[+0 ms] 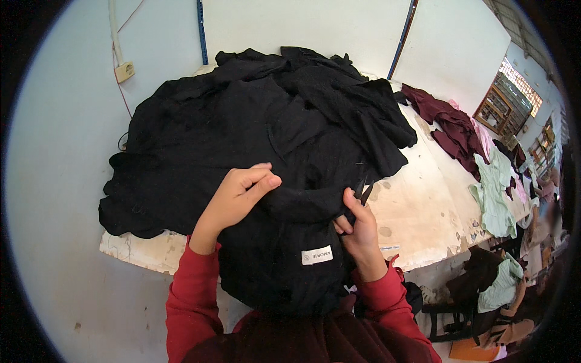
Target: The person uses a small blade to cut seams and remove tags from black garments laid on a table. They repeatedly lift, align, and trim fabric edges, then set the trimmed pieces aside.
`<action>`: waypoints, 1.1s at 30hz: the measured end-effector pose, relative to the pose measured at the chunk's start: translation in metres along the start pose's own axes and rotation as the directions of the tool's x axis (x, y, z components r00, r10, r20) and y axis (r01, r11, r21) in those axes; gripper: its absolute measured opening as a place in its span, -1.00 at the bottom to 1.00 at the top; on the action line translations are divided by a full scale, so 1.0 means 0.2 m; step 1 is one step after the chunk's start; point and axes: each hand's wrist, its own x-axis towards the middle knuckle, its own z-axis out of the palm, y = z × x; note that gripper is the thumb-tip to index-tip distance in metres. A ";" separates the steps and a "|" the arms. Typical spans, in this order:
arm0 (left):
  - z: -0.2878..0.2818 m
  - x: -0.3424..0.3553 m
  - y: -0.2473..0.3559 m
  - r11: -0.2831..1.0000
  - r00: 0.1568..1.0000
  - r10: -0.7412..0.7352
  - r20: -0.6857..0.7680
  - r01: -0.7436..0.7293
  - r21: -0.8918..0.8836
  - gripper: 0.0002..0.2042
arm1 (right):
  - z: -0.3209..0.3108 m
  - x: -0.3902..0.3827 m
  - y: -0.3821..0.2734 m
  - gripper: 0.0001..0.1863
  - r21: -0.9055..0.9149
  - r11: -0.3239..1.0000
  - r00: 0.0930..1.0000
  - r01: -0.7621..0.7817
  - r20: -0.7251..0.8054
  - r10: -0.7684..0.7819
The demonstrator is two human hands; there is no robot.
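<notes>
A black garment (272, 239) drapes over the near edge of the table and down toward my lap, with a small white label (317, 255) sewn on it. My left hand (239, 193) is closed over the black cloth, thumb and forefinger drawn together; whatever is between them is hidden. In my right hand (361, 233) a pair of small dark thread snips (365, 192) is held, blades pointing up and slightly apart. That hand sits against the garment's right side, and its lower fingers partly disappear at the cloth.
Beyond my hands a large heap of black garments (224, 115) covers much of the pale, stained table (423, 224). Maroon clothing (451, 124) and a pale green garment (496, 193) lie along the right. A wall socket (125, 72) with cables is at left.
</notes>
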 end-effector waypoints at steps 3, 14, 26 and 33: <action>0.03 -0.02 0.01 0.984 0.997 0.016 -0.070 -0.028 -0.174 -0.76 | 0.03 -0.01 0.00 -0.82 -0.040 0.998 0.998 0.056 -0.030 -0.057; 0.12 -0.18 0.16 0.974 0.808 0.177 -0.561 -0.064 0.216 -0.78 | 0.04 0.00 0.00 -0.78 -0.042 0.996 0.993 0.075 -0.086 -0.078; 0.26 -0.10 0.14 0.849 0.800 0.452 -0.393 -0.251 0.465 -0.79 | -0.02 -0.08 -0.05 -0.75 -0.465 0.874 0.987 0.137 -0.005 -0.158; 0.38 -0.12 0.14 0.848 0.715 0.461 -0.526 -0.180 0.498 -0.81 | 0.11 -0.24 -0.18 -0.56 -0.832 0.119 0.743 0.541 0.408 -0.531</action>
